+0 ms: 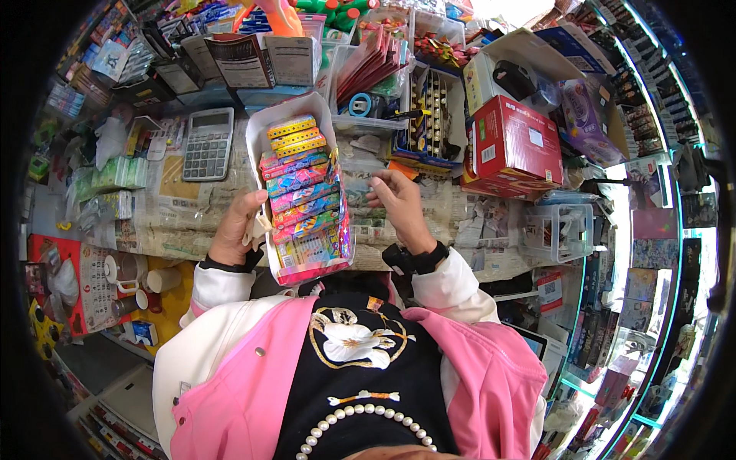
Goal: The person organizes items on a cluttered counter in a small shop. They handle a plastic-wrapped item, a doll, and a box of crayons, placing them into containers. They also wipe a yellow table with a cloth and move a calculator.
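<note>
A long white open-topped box (255, 146) is tilted toward me over the counter's near edge. Small bright packets (299, 179) lie across it in a row, yellow at the far end and pink and blue lower down. A flat, colourful printed piece (312, 249) fills its near end. My left hand (234, 230) grips the left wall, with the thumb at the rim and the other fingers partly hidden. Just right of the box, my right hand (404, 211) hovers with loosely bent fingers apart, holding nothing visible.
Newspaper covers the counter (368, 236). A grey calculator (208, 144) lies left of the box. Beyond are a clear bin of red envelopes (372, 73) and a blue tape roll (359, 104). A red carton (517, 146) and a clear plastic tub (558, 232) stand at right.
</note>
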Demonstrator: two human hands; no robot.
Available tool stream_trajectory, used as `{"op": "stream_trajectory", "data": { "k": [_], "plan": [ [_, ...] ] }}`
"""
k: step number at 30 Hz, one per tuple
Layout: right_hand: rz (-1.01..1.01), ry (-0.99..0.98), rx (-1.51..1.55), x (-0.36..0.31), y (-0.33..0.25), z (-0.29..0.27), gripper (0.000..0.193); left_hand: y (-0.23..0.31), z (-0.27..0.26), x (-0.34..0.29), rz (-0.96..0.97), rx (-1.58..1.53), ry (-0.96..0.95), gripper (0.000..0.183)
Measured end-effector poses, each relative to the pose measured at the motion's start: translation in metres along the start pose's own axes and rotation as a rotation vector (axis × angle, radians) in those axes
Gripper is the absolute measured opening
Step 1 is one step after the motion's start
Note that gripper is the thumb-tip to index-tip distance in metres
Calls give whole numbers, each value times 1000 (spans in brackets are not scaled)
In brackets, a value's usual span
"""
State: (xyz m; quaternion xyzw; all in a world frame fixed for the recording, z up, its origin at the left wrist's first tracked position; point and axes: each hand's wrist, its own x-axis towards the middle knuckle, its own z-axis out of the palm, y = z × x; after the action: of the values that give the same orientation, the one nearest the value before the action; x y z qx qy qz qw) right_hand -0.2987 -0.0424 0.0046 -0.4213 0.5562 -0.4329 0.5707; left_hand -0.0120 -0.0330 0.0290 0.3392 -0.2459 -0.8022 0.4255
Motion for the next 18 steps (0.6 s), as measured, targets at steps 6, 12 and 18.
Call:
{"op": "stream_trajectory", "data": {
  "k": [6, 12, 18],
  "plan": [
    [14, -336, 158, -21, -42, 16, 58, 8, 14, 22, 25, 68, -55, 49],
    [-78, -348, 284, -29, -55, 30, 72, 22, 31, 58, 78, 166, -108, 51],
    [-149, -134, 533, 4, -75, 28, 53, 36, 47, 82, 190, 110, -80, 43]
  ]
}}
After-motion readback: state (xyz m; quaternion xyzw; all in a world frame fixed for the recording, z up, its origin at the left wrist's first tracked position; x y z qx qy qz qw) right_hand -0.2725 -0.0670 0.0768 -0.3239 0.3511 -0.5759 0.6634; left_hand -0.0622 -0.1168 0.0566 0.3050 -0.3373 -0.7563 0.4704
